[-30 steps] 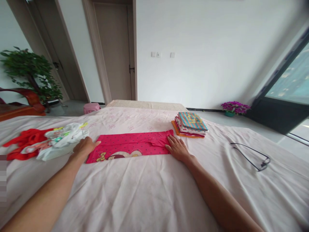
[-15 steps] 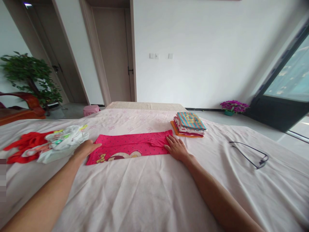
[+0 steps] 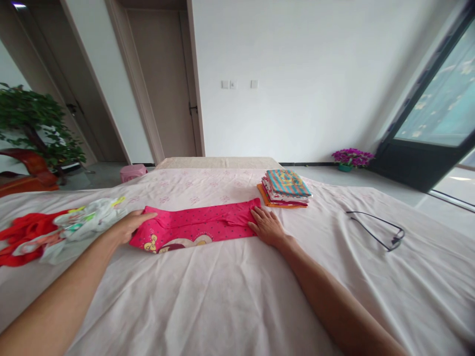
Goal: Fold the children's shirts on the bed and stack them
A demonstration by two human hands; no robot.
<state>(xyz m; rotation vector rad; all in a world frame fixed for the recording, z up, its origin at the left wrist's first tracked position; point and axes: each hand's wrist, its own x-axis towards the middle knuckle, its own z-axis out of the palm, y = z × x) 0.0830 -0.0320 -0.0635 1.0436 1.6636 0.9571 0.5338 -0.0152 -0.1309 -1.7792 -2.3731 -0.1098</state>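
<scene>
A pink dotted garment (image 3: 200, 222), folded into a long strip with a cartoon print along its near edge, lies across the bed sheet (image 3: 193, 291). My left hand (image 3: 129, 226) grips its left end, thumb on top, and that end is lifted a little off the sheet. The fingers underneath are hidden. On the garment's right end my right hand (image 3: 270, 226) rests flat with fingers spread. Just beyond the right hand sits a stack of folded clothes (image 3: 286, 189), a striped blue and orange piece on top.
Loose red and white clothes (image 3: 55, 232) lie in a heap left of my left hand. A pair of black-framed glasses (image 3: 386, 232) rests on the sheet at the right. A pink stool (image 3: 133, 172) and a pot of purple flowers (image 3: 351, 158) stand on the floor beyond.
My left hand has closed on the garment's left end and raised it, so the fabric there now bends upward. My right hand stays on the other end. The view has turned slightly right.
</scene>
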